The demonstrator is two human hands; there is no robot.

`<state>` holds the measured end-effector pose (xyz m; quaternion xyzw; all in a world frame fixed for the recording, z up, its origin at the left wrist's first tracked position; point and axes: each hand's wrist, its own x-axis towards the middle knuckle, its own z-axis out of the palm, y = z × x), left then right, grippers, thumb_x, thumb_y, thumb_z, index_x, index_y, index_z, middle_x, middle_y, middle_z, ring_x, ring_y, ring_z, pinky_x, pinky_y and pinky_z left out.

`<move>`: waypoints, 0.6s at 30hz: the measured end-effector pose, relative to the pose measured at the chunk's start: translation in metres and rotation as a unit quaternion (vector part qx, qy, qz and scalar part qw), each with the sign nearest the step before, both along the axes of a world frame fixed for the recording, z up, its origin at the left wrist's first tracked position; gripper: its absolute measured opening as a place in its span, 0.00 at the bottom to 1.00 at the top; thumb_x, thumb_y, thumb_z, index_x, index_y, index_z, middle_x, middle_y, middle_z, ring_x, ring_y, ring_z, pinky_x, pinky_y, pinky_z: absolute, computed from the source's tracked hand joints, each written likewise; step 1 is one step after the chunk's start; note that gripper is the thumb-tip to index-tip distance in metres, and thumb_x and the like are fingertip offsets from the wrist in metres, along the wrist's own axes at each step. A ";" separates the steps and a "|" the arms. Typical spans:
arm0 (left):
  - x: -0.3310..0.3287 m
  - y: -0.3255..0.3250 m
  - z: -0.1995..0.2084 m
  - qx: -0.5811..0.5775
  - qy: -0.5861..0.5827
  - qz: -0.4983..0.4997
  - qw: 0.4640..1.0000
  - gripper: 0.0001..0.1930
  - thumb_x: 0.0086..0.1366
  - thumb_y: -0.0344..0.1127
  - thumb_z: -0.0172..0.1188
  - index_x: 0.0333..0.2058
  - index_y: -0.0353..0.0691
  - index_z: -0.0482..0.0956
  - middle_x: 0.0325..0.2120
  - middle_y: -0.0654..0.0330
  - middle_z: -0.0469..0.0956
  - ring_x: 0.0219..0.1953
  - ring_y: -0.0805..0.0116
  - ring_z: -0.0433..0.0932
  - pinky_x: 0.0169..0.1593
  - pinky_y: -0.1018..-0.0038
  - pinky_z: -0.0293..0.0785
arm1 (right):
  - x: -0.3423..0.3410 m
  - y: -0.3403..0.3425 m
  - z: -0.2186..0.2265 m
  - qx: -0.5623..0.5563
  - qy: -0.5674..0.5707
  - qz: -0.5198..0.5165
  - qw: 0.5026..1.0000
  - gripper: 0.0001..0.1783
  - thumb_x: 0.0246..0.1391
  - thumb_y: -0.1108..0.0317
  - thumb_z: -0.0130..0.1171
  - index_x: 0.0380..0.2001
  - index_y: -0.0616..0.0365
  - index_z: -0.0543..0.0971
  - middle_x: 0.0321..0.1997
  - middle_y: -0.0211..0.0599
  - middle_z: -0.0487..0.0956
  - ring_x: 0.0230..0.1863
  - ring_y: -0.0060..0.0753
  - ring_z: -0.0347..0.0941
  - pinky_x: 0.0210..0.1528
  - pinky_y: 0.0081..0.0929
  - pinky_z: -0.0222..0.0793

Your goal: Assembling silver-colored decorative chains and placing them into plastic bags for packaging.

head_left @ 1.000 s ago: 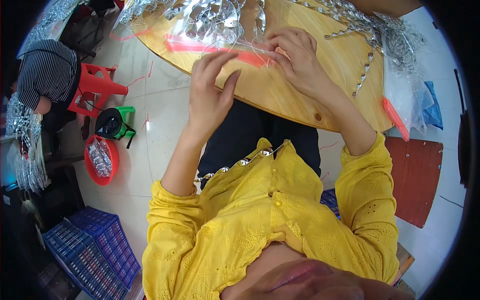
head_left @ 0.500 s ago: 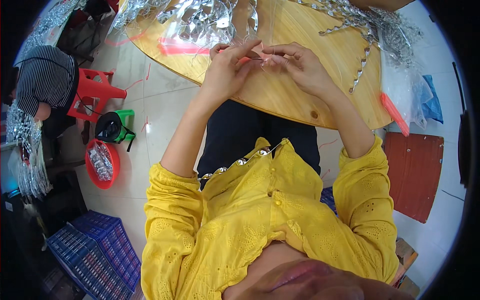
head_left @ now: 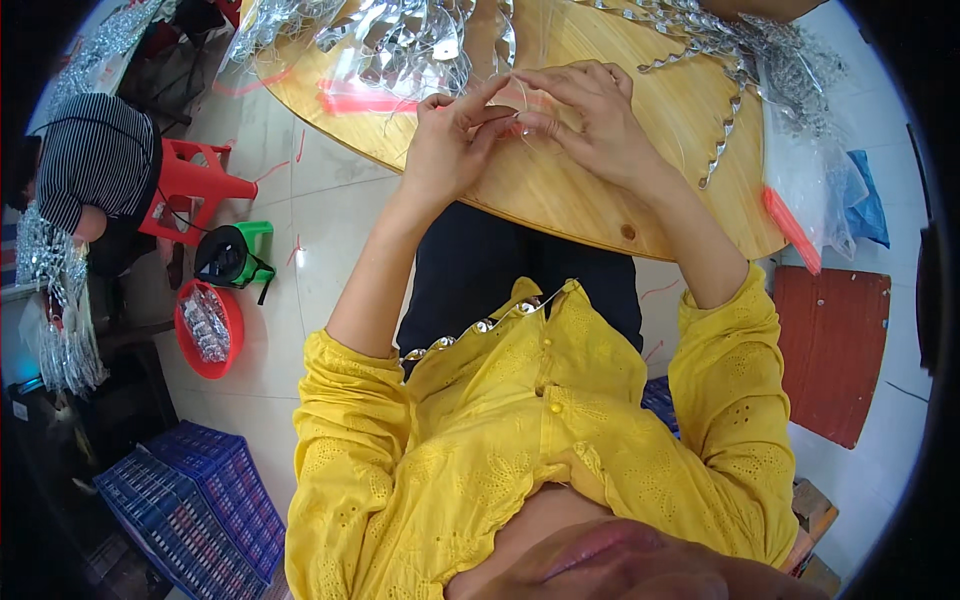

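Note:
Both my hands meet over the near edge of a light wooden table (head_left: pixel 560 195). My left hand (head_left: pixel 445 145) pinches a thin pale thread (head_left: pixel 525 98) between thumb and fingers. From the other side my right hand (head_left: pixel 600 125) pinches the same thread, its fingertips close to the left ones. Small details between the fingertips are too fine to make out. Just beyond the left hand lies a clear plastic bag with a pink edge (head_left: pixel 368 98). Shiny silver twisted strips with loose threads (head_left: pixel 425 50) are heaped over it.
More silver twisted strips (head_left: pixel 720 150) and a pink-edged clear bag (head_left: pixel 795 232) lie at the table's right. Left on the floor are a red stool (head_left: pixel 190 195), green stool (head_left: pixel 258 240), red basin (head_left: pixel 236 335) and blue crates (head_left: pixel 205 490). A person in stripes (head_left: pixel 95 160) sits there.
My right hand has shifted slightly, its fingers lifting and spreading away from the table. The thread now shows raised between the fingertips. The left hand stays nearly in place.

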<state>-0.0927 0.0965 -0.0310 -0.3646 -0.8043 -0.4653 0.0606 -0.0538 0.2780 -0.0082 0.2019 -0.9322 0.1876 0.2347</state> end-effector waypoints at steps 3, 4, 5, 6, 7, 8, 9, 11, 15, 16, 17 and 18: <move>-0.001 0.000 -0.004 0.047 -0.049 -0.005 0.998 0.18 0.52 0.29 0.53 0.44 0.42 0.67 0.26 0.64 0.78 0.29 0.73 0.74 0.47 0.74 0.53 | -0.002 0.000 -0.004 -0.028 -0.010 0.020 0.999 0.18 0.44 0.58 0.54 0.41 0.46 0.73 0.35 0.26 0.73 0.41 0.25 0.61 0.50 0.27 0.42; 0.000 0.001 -0.004 0.056 -0.064 0.000 0.996 0.17 0.52 0.29 0.53 0.43 0.41 0.67 0.26 0.64 0.78 0.29 0.72 0.74 0.48 0.74 0.53 | -0.003 0.000 -0.004 -0.052 -0.020 0.029 0.998 0.16 0.43 0.60 0.55 0.39 0.47 0.74 0.33 0.25 0.73 0.40 0.24 0.62 0.49 0.28 0.43; 0.000 0.002 -0.004 0.064 -0.079 0.002 0.995 0.16 0.52 0.29 0.53 0.41 0.41 0.67 0.26 0.63 0.78 0.30 0.71 0.75 0.48 0.74 0.54 | -0.003 0.002 -0.008 -0.053 -0.019 0.028 0.998 0.16 0.43 0.60 0.55 0.39 0.47 0.74 0.33 0.25 0.73 0.40 0.24 0.62 0.49 0.28 0.43; 0.000 0.003 -0.004 0.063 -0.079 0.001 0.995 0.16 0.52 0.29 0.53 0.41 0.41 0.67 0.26 0.63 0.78 0.30 0.71 0.75 0.48 0.74 0.54 | -0.005 0.006 -0.014 -0.061 -0.041 0.038 0.997 0.14 0.42 0.61 0.56 0.36 0.48 0.76 0.31 0.24 0.74 0.39 0.24 0.62 0.49 0.28 0.43; -0.001 0.003 -0.004 0.065 -0.079 0.007 0.995 0.15 0.52 0.29 0.53 0.40 0.40 0.67 0.26 0.63 0.77 0.29 0.71 0.75 0.47 0.75 0.56 | -0.006 0.009 -0.017 -0.070 -0.062 0.048 0.994 0.12 0.41 0.63 0.57 0.33 0.49 0.77 0.28 0.24 0.74 0.38 0.23 0.63 0.48 0.28 0.44; -0.001 0.004 -0.003 0.066 -0.079 0.014 0.995 0.14 0.52 0.29 0.53 0.40 0.39 0.66 0.26 0.63 0.77 0.29 0.70 0.75 0.46 0.76 0.59 | -0.007 0.010 -0.018 -0.071 -0.062 0.046 0.994 0.12 0.41 0.63 0.57 0.33 0.49 0.77 0.28 0.24 0.74 0.38 0.23 0.63 0.48 0.28 0.44; -0.001 0.004 -0.001 0.065 -0.080 0.012 0.995 0.14 0.52 0.29 0.53 0.40 0.39 0.66 0.26 0.63 0.77 0.29 0.70 0.75 0.46 0.76 0.59 | -0.008 0.009 -0.019 -0.074 -0.020 0.051 0.996 0.11 0.40 0.64 0.57 0.31 0.50 0.78 0.27 0.24 0.74 0.37 0.23 0.63 0.48 0.27 0.44; 0.001 0.005 0.003 0.075 -0.168 0.011 0.983 0.12 0.52 0.27 0.53 0.38 0.36 0.69 0.26 0.59 0.77 0.28 0.70 0.76 0.40 0.78 0.66 | -0.009 0.006 -0.018 -0.076 0.022 0.054 0.995 0.09 0.38 0.66 0.58 0.28 0.52 0.78 0.25 0.24 0.74 0.37 0.23 0.63 0.47 0.27 0.45; -0.002 0.005 0.006 0.048 -0.081 -0.013 0.995 0.09 0.53 0.25 0.51 0.35 0.33 0.73 0.25 0.56 0.77 0.27 0.73 0.77 0.33 0.81 0.70 | -0.010 0.002 -0.019 -0.110 0.085 0.024 0.990 0.07 0.40 0.67 0.57 0.27 0.54 0.77 0.26 0.26 0.74 0.36 0.24 0.65 0.46 0.25 0.48; 0.000 0.006 0.008 0.059 -0.145 -0.011 0.988 0.09 0.54 0.26 0.50 0.34 0.33 0.74 0.27 0.57 0.77 0.28 0.75 0.75 0.34 0.82 0.69 | -0.010 0.001 -0.020 -0.133 0.078 0.015 0.988 0.06 0.41 0.68 0.57 0.26 0.54 0.77 0.27 0.27 0.74 0.36 0.25 0.65 0.46 0.25 0.48; 0.001 0.006 0.010 0.070 -0.208 -0.008 0.976 0.08 0.55 0.27 0.49 0.34 0.33 0.75 0.28 0.58 0.77 0.30 0.77 0.74 0.36 0.83 0.68 | -0.009 -0.001 -0.020 -0.133 0.079 0.014 0.988 0.06 0.41 0.68 0.57 0.26 0.54 0.77 0.27 0.27 0.74 0.36 0.25 0.65 0.46 0.25 0.48; 0.000 0.006 0.009 0.070 -0.207 -0.009 0.976 0.08 0.55 0.27 0.49 0.34 0.33 0.75 0.28 0.58 0.77 0.30 0.77 0.74 0.36 0.83 0.68 | -0.008 -0.003 -0.018 -0.128 0.046 0.007 0.991 0.05 0.42 0.68 0.56 0.26 0.56 0.76 0.27 0.28 0.74 0.36 0.25 0.66 0.46 0.24 0.51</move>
